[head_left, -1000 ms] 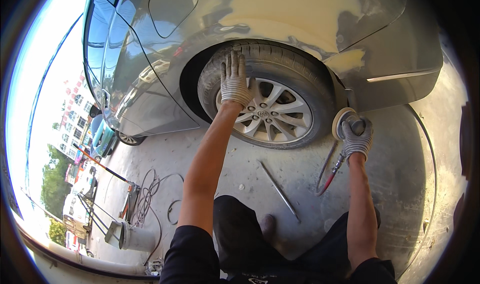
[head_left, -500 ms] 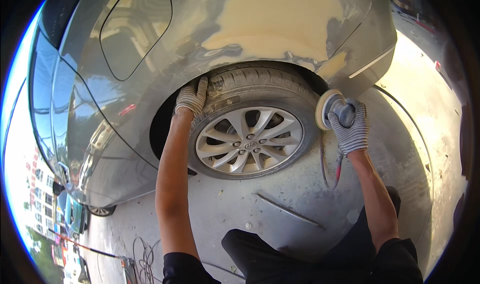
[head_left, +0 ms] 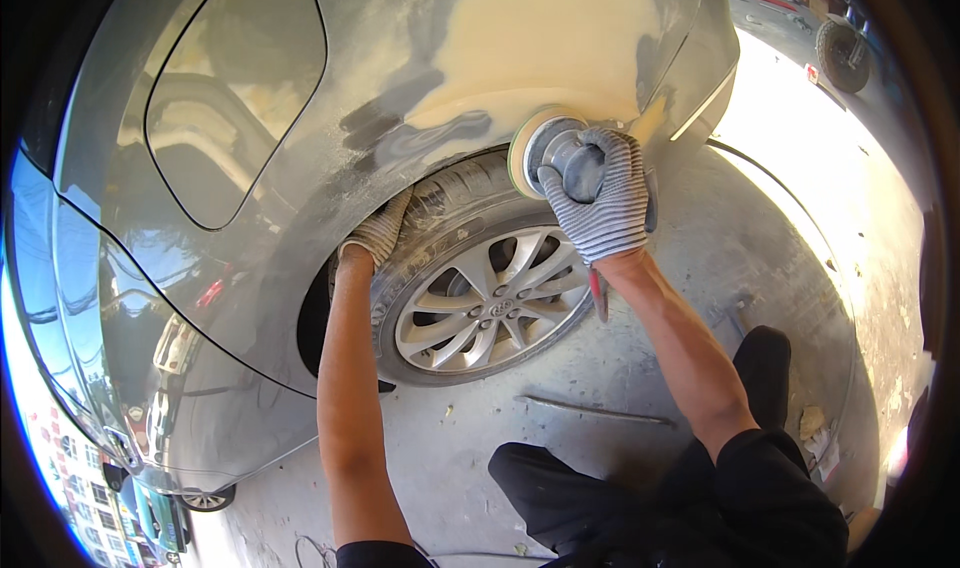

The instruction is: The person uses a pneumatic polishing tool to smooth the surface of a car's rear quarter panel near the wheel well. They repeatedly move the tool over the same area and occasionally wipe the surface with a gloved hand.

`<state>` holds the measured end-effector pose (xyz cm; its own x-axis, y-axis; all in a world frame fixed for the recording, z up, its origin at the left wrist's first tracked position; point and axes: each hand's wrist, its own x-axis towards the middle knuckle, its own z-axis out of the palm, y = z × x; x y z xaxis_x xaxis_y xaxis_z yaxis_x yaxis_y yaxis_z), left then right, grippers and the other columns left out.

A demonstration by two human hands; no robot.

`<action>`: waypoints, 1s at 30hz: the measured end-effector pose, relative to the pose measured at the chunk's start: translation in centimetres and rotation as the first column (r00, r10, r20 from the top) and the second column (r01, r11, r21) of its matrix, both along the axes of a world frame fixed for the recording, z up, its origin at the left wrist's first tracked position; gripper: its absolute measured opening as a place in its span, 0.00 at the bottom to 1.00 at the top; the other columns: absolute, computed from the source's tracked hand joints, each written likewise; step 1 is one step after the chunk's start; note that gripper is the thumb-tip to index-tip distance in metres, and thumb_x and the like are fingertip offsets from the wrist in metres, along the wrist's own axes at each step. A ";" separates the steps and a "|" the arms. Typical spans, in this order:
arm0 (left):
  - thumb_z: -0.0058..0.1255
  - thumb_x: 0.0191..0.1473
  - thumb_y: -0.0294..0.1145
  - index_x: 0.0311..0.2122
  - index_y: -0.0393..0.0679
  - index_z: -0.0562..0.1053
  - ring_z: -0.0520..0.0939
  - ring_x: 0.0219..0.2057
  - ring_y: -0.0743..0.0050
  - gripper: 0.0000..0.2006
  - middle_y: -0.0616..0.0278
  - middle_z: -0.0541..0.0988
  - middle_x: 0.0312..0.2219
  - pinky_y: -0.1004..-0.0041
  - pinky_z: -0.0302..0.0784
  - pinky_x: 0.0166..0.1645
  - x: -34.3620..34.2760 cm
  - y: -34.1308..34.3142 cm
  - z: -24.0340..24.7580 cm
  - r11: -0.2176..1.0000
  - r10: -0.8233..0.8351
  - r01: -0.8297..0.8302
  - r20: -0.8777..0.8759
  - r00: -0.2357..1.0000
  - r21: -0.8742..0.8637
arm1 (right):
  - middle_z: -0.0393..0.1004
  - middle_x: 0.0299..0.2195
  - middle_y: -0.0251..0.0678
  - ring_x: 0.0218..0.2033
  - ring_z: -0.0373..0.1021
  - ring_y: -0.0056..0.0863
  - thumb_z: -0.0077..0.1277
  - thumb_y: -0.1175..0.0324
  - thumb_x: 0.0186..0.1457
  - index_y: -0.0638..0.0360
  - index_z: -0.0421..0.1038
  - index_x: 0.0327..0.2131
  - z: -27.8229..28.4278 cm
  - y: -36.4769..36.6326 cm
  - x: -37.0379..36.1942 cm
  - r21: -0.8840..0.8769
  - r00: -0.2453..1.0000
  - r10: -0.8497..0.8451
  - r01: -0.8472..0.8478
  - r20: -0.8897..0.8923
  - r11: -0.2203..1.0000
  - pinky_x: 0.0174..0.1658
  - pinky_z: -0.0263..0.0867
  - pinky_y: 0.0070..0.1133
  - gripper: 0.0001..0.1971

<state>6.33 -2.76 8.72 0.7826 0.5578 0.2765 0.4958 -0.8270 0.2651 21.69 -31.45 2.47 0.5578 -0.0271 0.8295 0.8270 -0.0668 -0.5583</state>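
The right hand [head_left: 600, 193] wraps its grip around a round sander [head_left: 580, 168], pad [head_left: 521, 151] turned toward the car [head_left: 230, 308]; contact is unclear. The work in hand appears to be sanding the beige patch [head_left: 555, 43] above that grip; next, likely, a flat pad is needed. Left of it, the left hand [head_left: 376, 236] reaches beside the tyre [head_left: 465, 203], arm nearly straight, fingers partly hidden, grip impossible to tell.

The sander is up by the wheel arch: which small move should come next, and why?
Probably have the right hand tip the sander flat against the tan patch: its disc is at the patch's lower edge and looks angled, with contact hard to judge. The left hand, tucked between tire and fender, is away from it.
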 end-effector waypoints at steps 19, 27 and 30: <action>0.49 0.61 0.65 0.62 0.46 0.72 0.69 0.64 0.50 0.35 0.51 0.73 0.62 0.58 0.57 0.70 -0.3 -0.8 0.5 0.999 0.034 -0.033 -0.004 0.999 0.030 | 0.73 0.43 0.51 0.42 0.75 0.52 0.72 0.65 0.45 0.59 0.70 0.44 2.0 3.3 -1.8 0.034 0.998 0.013 -0.015 0.068 0.999 0.48 0.76 0.40 0.25; 0.39 0.62 0.72 0.61 0.52 0.74 0.69 0.64 0.51 0.37 0.56 0.73 0.62 0.58 0.59 0.70 0.1 -1.3 0.3 0.993 0.078 -0.077 -0.008 0.997 0.085 | 0.75 0.43 0.49 0.42 0.76 0.49 0.71 0.66 0.45 0.59 0.72 0.45 3.2 4.1 -3.4 -0.059 0.985 0.056 -0.047 0.164 0.997 0.46 0.77 0.36 0.24; 0.38 0.64 0.68 0.60 0.52 0.75 0.71 0.63 0.51 0.34 0.55 0.75 0.61 0.58 0.61 0.69 0.3 -1.1 0.3 0.990 0.068 -0.061 -0.057 0.996 0.126 | 0.75 0.46 0.48 0.43 0.76 0.48 0.71 0.66 0.44 0.59 0.73 0.47 3.5 4.7 -3.7 -0.067 0.979 0.060 -0.047 0.194 0.997 0.46 0.77 0.36 0.26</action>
<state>6.64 -3.86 8.97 0.7636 0.5722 0.2992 0.5613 -0.8173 0.1303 18.02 -26.75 5.94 0.3834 0.0526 0.9221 0.9233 -0.0486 -0.3811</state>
